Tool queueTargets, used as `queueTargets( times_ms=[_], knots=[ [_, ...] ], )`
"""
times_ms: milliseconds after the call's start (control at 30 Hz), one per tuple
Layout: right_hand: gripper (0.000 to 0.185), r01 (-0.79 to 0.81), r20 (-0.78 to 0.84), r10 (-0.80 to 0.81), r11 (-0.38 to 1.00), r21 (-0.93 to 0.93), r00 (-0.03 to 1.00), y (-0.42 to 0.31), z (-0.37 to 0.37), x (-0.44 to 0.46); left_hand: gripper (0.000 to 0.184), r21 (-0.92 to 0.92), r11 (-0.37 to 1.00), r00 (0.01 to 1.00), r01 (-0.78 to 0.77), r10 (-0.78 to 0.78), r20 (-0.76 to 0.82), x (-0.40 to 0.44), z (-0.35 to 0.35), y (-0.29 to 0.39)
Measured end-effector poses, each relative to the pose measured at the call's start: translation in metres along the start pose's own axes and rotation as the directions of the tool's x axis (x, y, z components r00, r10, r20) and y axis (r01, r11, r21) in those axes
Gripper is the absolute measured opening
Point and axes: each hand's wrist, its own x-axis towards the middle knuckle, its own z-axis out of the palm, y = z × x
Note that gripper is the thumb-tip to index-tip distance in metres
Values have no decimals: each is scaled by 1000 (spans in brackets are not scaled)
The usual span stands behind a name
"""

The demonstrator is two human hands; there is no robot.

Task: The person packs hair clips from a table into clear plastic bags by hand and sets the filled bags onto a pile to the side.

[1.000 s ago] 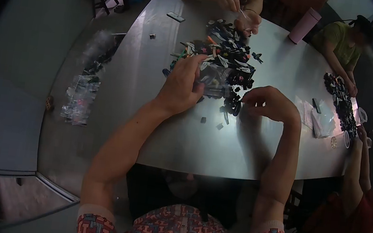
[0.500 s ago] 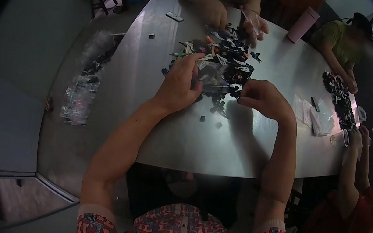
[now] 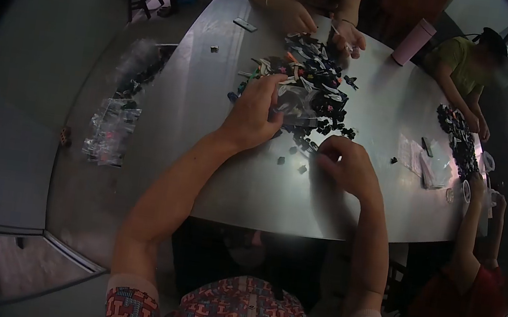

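Observation:
A clear plastic bag (image 3: 296, 105) is in my left hand (image 3: 256, 109), its edge between the thumb and fingers, over the near side of a pile of small dark clips (image 3: 323, 71). The pile also has white, orange and green pieces. My right hand (image 3: 344, 163) is just right of and below the bag, thumb and fingertips together near a thin dark piece at the pile's near edge; what it grips is too small to make out. Several small dark pieces (image 3: 281, 160) lie on the metal table (image 3: 248, 202) in front.
A person's hands (image 3: 349, 38) work across the table. At the right are a pink bottle (image 3: 414, 43), plastic bags (image 3: 433, 169), another dark pile (image 3: 460, 141) and two people's arms. A phone (image 3: 244, 24) lies at the far left; bagged items (image 3: 110, 133) are beyond the table's left side.
My right hand has moved down towards me, away from the bag. Several small dark pieces now lie spread right of the bag. My left hand has kept its hold, and the view has shifted slightly.

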Motion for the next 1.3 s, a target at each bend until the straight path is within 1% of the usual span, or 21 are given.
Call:
queueTargets(
  times_ms=[33,67,133,167,300,333,400,433,500,600,667,733,833,900,967,1033,1100,1133,1200,1233,1300],
  knots=[
    [13,4,-24,-4,1000,24,1000,3,-6,1,67,10,1000,1000,-15,16,-7,0,1,-3],
    [9,34,-9,-33,985,167,999,4,-15,1,68,22,999,999,-30,30,-14,-1,1,-5],
    [9,-62,44,49,917,393,998,-4,-30,5,68,19,1000,1000,-23,23,-6,0,0,-5],
    [9,-31,23,22,884,466,999,-9,-33,7,68,12,1000,1000,-19,19,13,0,1,-4],
    [14,7,5,-11,860,510,1000,-30,-41,20,68,27,999,999,-45,44,3,-2,3,-6],
    [14,7,5,-12,860,510,1000,-33,-41,24,68,27,998,998,-55,55,11,-2,2,-5],
    [15,-23,88,-26,853,522,996,-37,-40,34,68,30,997,998,-65,65,18,-2,1,-5],
    [15,-22,88,-28,853,522,996,-39,-41,38,68,17,998,998,-63,62,29,-2,1,-4],
    [16,-92,138,22,847,524,990,-42,-41,45,68,5,998,998,-58,58,40,-1,1,-4],
    [14,-70,142,1,870,488,990,-40,-37,54,68,-2,999,997,-41,41,58,-2,1,-6],
    [15,-78,138,14,877,473,990,-38,-39,54,68,40,996,996,-74,72,51,-1,2,-7],
    [15,-84,136,24,886,456,990,-35,-39,54,69,38,997,996,-69,67,55,-1,1,-4],
    [16,-142,193,50,855,498,980,-26,-34,53,70,43,996,996,-78,76,56,-1,-1,-3],
    [15,-202,290,53,833,515,956,-19,-31,51,69,42,995,994,-93,91,54,0,-1,-2],
    [14,-186,281,33,820,541,959,-13,-31,48,70,77,991,992,-105,99,77,0,-2,-2],
    [14,-164,268,7,806,568,963,-17,-30,47,70,70,992,991,-108,103,81,-2,0,-2],
    [12,-168,206,50,774,610,977,-26,-26,45,70,62,992,990,-112,106,88,-2,0,-1],
    [12,-170,206,52,773,611,977,-28,-23,45,69,67,991,989,-116,109,95,-3,0,0],
    [17,-142,157,67,836,530,985,-31,-18,46,69,70,991,989,-118,110,103,-3,0,2],
    [17,-143,158,68,836,531,985,-30,-17,46,70,66,993,990,-97,90,110,-3,0,4],
    [18,-117,74,97,926,360,993,-26,-11,47,70,62,995,991,-73,66,119,-4,1,3]
  ],
)
